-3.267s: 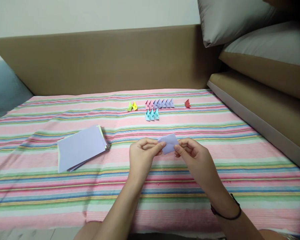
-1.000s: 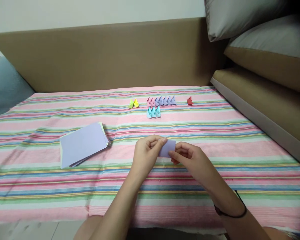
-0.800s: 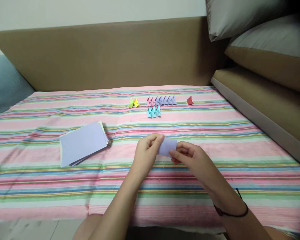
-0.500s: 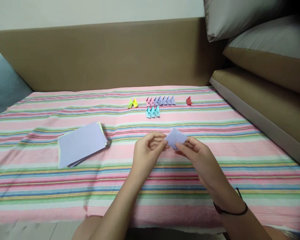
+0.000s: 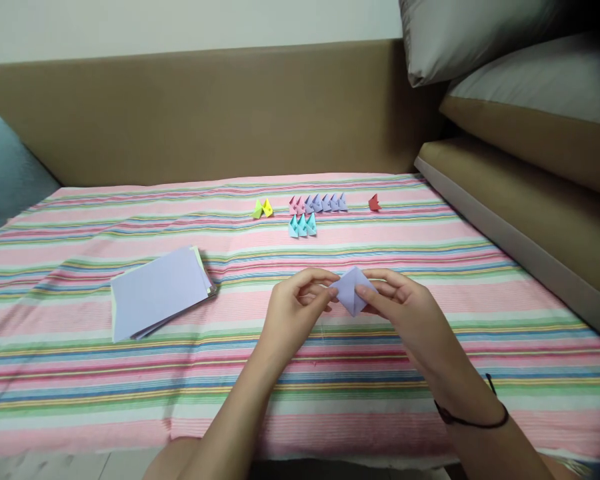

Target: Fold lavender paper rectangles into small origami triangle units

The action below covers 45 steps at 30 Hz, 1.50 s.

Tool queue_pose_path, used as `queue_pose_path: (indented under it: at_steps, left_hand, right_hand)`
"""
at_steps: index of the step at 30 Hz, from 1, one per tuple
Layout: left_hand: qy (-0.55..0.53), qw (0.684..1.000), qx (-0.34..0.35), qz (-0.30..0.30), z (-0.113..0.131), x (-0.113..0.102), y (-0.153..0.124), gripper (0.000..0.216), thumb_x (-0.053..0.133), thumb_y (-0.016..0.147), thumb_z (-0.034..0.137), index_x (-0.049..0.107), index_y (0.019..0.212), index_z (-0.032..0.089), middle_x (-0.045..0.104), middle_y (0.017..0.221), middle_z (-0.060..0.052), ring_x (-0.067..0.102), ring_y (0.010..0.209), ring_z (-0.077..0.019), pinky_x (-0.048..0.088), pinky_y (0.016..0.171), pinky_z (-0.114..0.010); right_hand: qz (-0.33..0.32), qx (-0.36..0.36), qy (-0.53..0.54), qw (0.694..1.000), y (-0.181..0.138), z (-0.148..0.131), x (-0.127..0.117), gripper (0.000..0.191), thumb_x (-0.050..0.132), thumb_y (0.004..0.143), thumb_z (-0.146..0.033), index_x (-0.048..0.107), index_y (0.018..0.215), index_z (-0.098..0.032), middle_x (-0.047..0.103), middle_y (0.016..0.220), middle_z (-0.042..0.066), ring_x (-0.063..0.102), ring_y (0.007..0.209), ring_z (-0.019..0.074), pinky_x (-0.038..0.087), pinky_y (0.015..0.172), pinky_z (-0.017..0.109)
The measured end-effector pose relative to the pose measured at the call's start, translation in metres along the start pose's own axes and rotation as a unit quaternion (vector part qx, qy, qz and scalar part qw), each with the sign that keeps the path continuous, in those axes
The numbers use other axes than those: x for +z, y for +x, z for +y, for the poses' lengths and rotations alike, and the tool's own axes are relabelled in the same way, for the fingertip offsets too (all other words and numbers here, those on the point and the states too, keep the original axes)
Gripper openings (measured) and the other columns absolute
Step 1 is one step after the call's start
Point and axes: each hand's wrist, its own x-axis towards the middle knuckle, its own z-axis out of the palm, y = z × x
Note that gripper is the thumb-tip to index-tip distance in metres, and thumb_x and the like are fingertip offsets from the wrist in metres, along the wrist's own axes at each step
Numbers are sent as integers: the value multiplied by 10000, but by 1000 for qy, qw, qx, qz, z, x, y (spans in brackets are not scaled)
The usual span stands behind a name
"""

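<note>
A small piece of folded lavender paper [image 5: 349, 288], diamond-shaped with a crease running down its middle, is held up between both hands. My left hand [image 5: 300, 301] pinches its left corner between thumb and fingers. On the right side my right hand [image 5: 397, 300] grips it, thumb on the front face and fingers behind. Beyond the hands stand several small folded paper pieces: a lavender row [image 5: 326, 203], a pink pair [image 5: 297, 205], a turquoise group [image 5: 303, 226], a yellow piece [image 5: 267, 208], a lime one [image 5: 257, 210] and a red one [image 5: 375, 203].
To the left lies a stack of paper sheets [image 5: 160, 293], lavender on top. A striped cloth [image 5: 220, 393] covers the seat. A brown backrest [image 5: 205, 113] rises behind, grey-and-brown cushions [image 5: 525, 193] are piled at the right, and a blue cushion [image 5: 10, 173] sits at the left.
The lavender paper has been turned in my hands and now shows a face with a vertical centre crease. It sits slightly lower. My right fingers have shifted up behind its edge.
</note>
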Motion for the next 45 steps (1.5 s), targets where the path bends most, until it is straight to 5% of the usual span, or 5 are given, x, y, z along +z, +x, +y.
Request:
queue_pose_path:
  at_steps: [7,15,22,35,45]
  left_hand:
    - [-30,999,-12,5,2,-2,0,109,717,705,201,676,782,135,660,641,-23,630,619,-131,529,619,-235]
    - [-63,997,-28,-30,3,-3,1,114,702,731,239,649,780,151,646,644,-7,641,613,-131,542,634,-250]
    - [-56,996,-33,-62,2,-3,-1,81,708,728,209,678,775,151,687,757,-36,672,695,-151,554,658,-251]
    - [46,999,20,19,-5,-1,-1,105,704,713,220,711,797,159,692,854,-65,634,691,-154,548,633,-265]
    - [117,989,87,23,-7,-3,-1,125,636,746,127,726,799,197,693,886,-58,638,812,-174,517,655,-250]
  right_hand:
    - [-13,-3,14,1000,-1,-4,-1,364,692,764,-347,572,1081,-214,724,816,33,677,706,174,563,667,314]
    - [1,-24,-33,999,-2,-7,-1,203,685,760,-328,658,919,-206,688,769,19,660,708,162,562,628,278]
    - [25,-24,-59,998,-2,-6,-3,272,647,795,-398,696,1005,-231,708,943,40,657,795,173,555,657,279]
    - [6,-23,-62,998,-3,-2,8,189,618,796,-347,672,913,-208,684,783,21,637,699,165,543,614,285]
    - [-30,-38,-63,997,-4,-3,7,223,680,774,-388,669,918,-218,688,829,12,640,728,156,535,638,271]
